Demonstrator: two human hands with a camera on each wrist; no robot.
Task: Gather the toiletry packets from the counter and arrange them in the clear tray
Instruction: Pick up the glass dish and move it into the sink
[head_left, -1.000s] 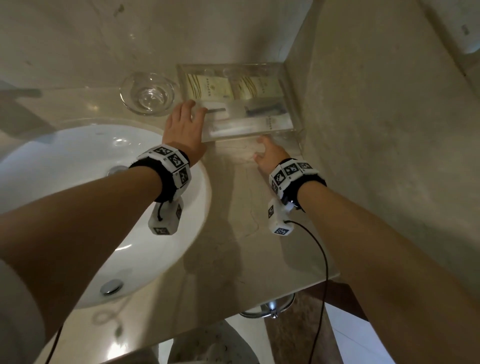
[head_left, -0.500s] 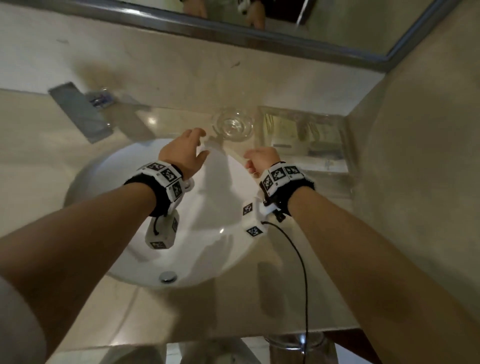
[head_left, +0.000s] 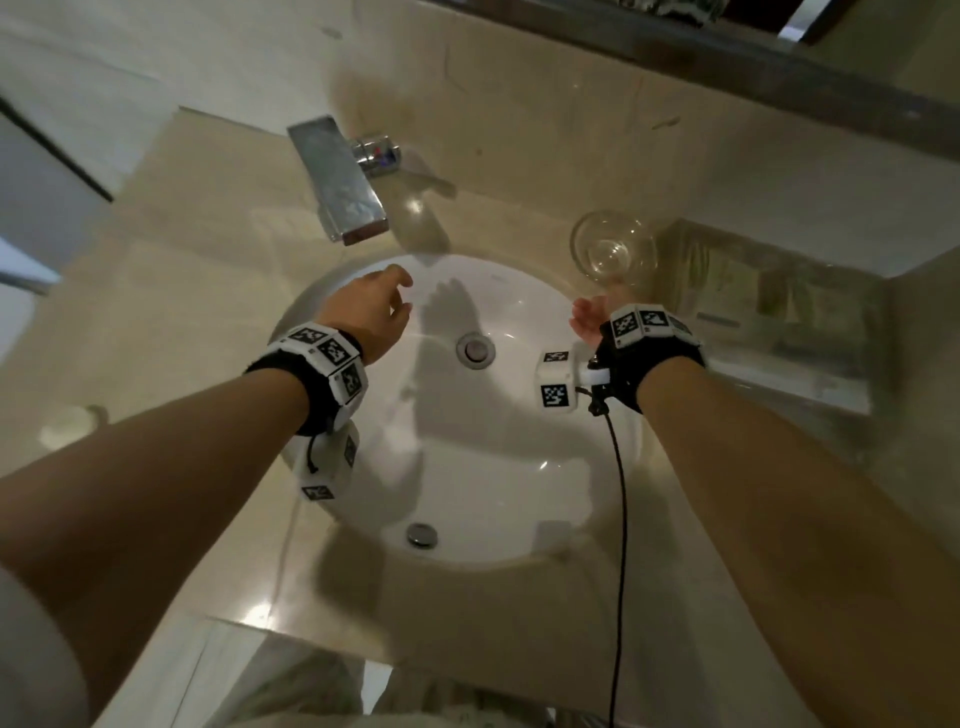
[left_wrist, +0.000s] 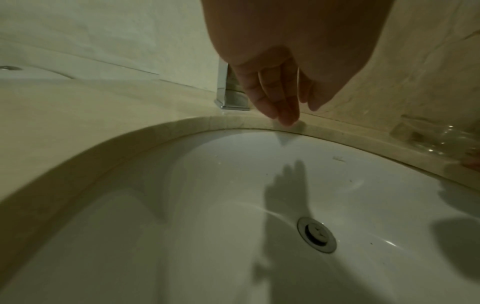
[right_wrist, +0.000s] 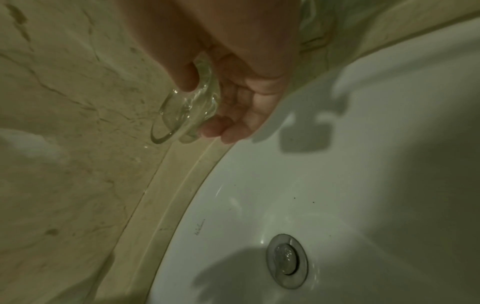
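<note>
Hands over the basin, toiletry packets (head_left: 748, 291) in the clear tray (head_left: 810, 395).

My left hand (head_left: 371, 317) hovered above the white sink (head_left: 467, 467) near the faucet (head_left: 340, 179), its fingers (left_wrist: 279, 102) loosely extended and holding nothing. My right hand (head_left: 589, 319) gripped the glass dish (right_wrist: 185, 111) by its rim, thumb on one side and fingers (right_wrist: 228, 127) curled under the other, at the sink's far edge on the counter (head_left: 182, 291). That tray sat in the counter's right corner against the wall, with packets lying inside, blurred.
</note>
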